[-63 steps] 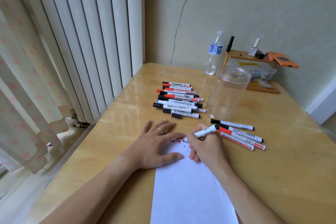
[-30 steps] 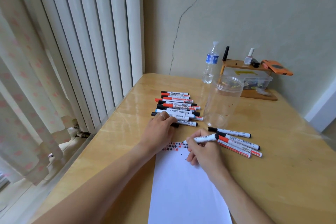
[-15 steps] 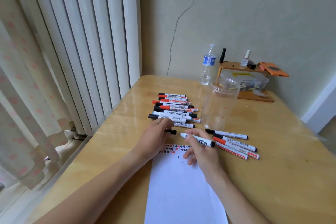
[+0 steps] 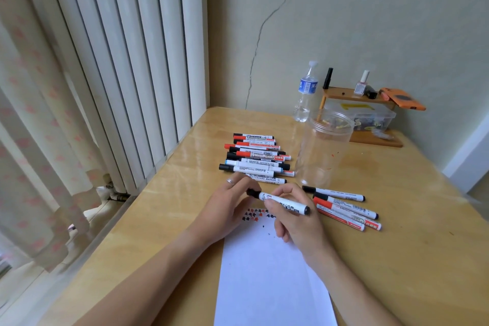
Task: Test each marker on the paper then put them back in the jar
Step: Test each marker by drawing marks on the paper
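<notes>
Capping: looks like the recap step, black marker (image 4: 283, 202) done testing and getting its cap (image 4: 252, 192) back on
Paper (image 4: 270, 272): nearest thing, test dabs of red and black along its far edge, right under the hands
Right hand (image 4: 296, 217): fingers curled round the marker barrel, holding it just above the paper
Left hand (image 4: 227, 206): fingertips pinching the cap at the marker's left end; can't tell if it's clicked home yet
Next move: guessing push the cap fully on, then carry the marker over to the jar (image 4: 324, 148)
Right of paper: four markers (image 4: 344, 209) lying loose
Beyond paper: pile (image 4: 258, 157) of markers
Jar: clear, upright, open, beyond the paper to the right, nothing in it that I can make out
</notes>
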The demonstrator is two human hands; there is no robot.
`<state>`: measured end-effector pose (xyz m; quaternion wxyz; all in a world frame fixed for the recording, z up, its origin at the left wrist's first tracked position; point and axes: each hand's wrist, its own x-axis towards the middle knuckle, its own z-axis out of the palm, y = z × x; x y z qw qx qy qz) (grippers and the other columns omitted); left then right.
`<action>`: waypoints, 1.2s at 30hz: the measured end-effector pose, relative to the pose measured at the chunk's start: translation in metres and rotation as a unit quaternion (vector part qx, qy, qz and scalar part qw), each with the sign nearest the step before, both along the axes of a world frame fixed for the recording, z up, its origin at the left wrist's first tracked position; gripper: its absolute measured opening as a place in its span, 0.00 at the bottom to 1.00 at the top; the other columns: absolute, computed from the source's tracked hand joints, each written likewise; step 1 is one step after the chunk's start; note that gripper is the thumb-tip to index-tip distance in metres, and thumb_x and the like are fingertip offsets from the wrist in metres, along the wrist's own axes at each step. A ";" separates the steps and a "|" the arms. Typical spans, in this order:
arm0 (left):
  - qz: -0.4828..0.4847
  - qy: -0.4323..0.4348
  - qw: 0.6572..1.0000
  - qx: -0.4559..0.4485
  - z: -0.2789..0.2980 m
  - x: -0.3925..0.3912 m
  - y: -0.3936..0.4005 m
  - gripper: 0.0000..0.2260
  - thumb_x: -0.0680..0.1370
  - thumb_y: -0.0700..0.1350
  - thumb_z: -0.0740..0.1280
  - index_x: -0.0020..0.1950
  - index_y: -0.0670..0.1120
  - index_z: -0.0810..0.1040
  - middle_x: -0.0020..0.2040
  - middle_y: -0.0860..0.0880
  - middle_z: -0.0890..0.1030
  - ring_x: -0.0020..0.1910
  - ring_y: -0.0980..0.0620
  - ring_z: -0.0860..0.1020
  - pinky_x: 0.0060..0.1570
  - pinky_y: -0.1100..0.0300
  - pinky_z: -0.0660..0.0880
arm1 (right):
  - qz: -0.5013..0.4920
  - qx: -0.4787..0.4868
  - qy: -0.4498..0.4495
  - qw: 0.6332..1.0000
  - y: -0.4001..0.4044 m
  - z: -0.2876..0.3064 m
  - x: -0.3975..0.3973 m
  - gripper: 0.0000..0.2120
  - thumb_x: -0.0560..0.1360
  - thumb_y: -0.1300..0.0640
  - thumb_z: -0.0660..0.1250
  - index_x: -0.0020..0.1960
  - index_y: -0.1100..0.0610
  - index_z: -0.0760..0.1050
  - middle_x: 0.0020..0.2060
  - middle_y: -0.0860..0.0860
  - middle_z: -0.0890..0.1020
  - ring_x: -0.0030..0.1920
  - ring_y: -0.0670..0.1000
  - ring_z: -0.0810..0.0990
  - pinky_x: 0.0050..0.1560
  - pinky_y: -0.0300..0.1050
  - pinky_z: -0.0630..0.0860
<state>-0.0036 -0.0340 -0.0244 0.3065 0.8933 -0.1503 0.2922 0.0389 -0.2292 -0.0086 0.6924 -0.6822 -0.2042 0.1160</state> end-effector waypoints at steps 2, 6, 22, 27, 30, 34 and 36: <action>0.005 0.002 1.000 -0.001 0.000 -0.001 0.001 0.08 0.81 0.36 0.66 0.57 0.47 0.74 0.52 0.55 0.77 0.51 0.56 0.75 0.49 0.63 0.71 | 0.014 0.006 0.002 1.000 -0.003 0.004 -0.001 0.09 0.75 0.57 0.76 0.52 0.56 0.79 0.28 0.55 0.78 0.23 0.53 0.72 0.25 0.41 0.67; 0.004 0.015 1.000 0.020 -0.005 -0.001 0.003 0.10 0.82 0.36 0.65 0.59 0.48 0.73 0.51 0.55 0.77 0.48 0.55 0.75 0.47 0.61 0.72 | -0.006 0.042 0.066 0.997 -0.010 0.007 0.002 0.09 0.81 0.49 0.69 0.55 0.54 0.82 0.41 0.58 0.85 0.30 0.57 0.77 0.28 0.45 0.71; -0.001 0.036 0.992 0.119 -0.010 0.002 -0.002 0.12 0.84 0.49 0.58 0.55 0.46 0.78 0.46 0.50 0.78 0.46 0.49 0.74 0.46 0.54 0.73 | -0.019 -0.239 -0.266 0.934 -0.026 -0.014 0.019 0.08 0.73 0.55 0.77 0.46 0.45 0.79 0.39 0.43 0.82 0.42 0.48 0.80 0.42 0.50 0.80; -0.003 0.034 0.993 0.114 -0.008 0.000 -0.001 0.10 0.83 0.49 0.59 0.53 0.46 0.79 0.44 0.51 0.78 0.44 0.50 0.74 0.43 0.52 0.74 | -0.032 -0.224 -0.264 0.938 -0.023 -0.017 0.018 0.07 0.73 0.51 0.78 0.46 0.45 0.80 0.38 0.42 0.82 0.41 0.47 0.80 0.41 0.50 0.79; -0.009 0.025 0.993 0.114 -0.007 -0.001 -0.001 0.07 0.82 0.46 0.61 0.52 0.47 0.79 0.43 0.52 0.77 0.43 0.51 0.73 0.42 0.54 0.74 | -0.021 -0.246 -0.284 0.926 -0.025 -0.018 0.020 0.09 0.75 0.41 0.71 0.44 0.45 0.79 0.35 0.45 0.80 0.38 0.48 0.78 0.41 0.51 0.77; -0.019 0.013 0.993 0.118 -0.008 -0.001 0.000 0.03 0.81 0.41 0.65 0.52 0.47 0.79 0.44 0.52 0.77 0.44 0.51 0.74 0.43 0.55 0.74 | 0.004 -0.252 -0.265 0.931 -0.024 -0.018 0.016 0.16 0.82 0.44 0.66 0.39 0.49 0.79 0.28 0.47 0.78 0.32 0.48 0.78 0.40 0.52 0.77; -0.018 0.018 0.993 0.115 -0.008 0.000 -0.001 0.04 0.81 0.41 0.65 0.53 0.47 0.79 0.44 0.52 0.77 0.44 0.51 0.74 0.44 0.55 0.74 | 0.005 -0.260 -0.259 0.930 -0.023 -0.019 0.016 0.16 0.82 0.45 0.66 0.38 0.49 0.78 0.28 0.47 0.79 0.32 0.48 0.78 0.41 0.52 0.77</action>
